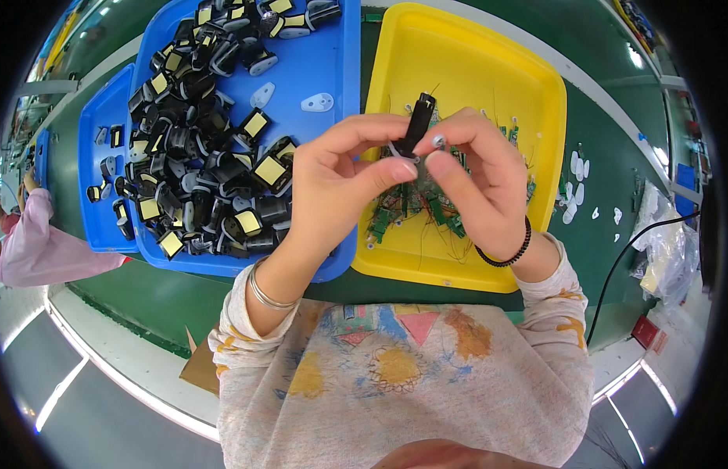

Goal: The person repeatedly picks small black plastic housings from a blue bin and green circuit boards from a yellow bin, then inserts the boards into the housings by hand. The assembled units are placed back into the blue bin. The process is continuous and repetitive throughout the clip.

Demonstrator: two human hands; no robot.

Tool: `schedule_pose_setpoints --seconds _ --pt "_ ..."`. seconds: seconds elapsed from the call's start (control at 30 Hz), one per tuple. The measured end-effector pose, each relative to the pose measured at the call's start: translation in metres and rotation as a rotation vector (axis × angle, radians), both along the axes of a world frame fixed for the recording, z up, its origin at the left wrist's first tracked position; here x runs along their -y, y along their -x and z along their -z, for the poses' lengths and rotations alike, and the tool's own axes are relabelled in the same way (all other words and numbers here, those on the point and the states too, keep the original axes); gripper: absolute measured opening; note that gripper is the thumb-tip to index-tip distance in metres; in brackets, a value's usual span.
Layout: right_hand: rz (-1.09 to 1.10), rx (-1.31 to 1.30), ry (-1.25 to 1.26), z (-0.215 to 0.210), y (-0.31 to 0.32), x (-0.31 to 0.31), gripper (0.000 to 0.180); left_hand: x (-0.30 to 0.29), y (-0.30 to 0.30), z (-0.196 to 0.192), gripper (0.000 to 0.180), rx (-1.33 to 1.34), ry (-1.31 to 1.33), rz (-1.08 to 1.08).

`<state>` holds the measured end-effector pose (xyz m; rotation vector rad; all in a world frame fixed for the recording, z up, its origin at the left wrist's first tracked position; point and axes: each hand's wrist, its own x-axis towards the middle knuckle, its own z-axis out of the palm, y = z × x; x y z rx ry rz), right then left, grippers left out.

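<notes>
Over the yellow tray (458, 47), my two hands meet around a small black plastic housing (419, 121) with a grey piece at its lower end. My left hand (337, 168) pinches the housing's lower end between thumb and forefinger. Close beside it, my right hand (489, 184) has thumb and forefinger closed around a small round silvery part (439, 141). Whether that part is joined to the housing, I cannot tell. Beneath the hands lie several green circuit boards (382, 223) with thin wires, partly hidden by my fingers.
To the left, a large blue tray (333, 70) holds a heap of black housings (200, 141) with pale yellow pads, plus loose grey pieces (317, 102). A smaller blue tray (94, 227) adjoins it. White pieces (579, 191), a plastic bag (681, 258) and a black cable (622, 258) lie right. A pink-sleeved person (59, 242) sits far left.
</notes>
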<state>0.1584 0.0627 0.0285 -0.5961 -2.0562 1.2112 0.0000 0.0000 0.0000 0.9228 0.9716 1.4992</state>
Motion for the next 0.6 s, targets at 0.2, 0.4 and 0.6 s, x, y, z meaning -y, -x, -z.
schedule_pose_setpoints --seconds 0.2,0.4,0.6 --pt "0.111 -0.226 0.319 0.006 0.002 0.011 0.011 0.0 -0.003 0.0 0.027 0.011 0.0 -0.03" --pt "0.228 0.033 -0.255 0.008 0.001 0.008 0.019 0.001 -0.003 -0.001 0.026 -0.021 -0.028 -0.062" --pt "0.296 0.068 -0.383 0.006 -0.001 0.008 0.016 0.003 -0.004 0.0 0.027 -0.114 -0.025 -0.084"
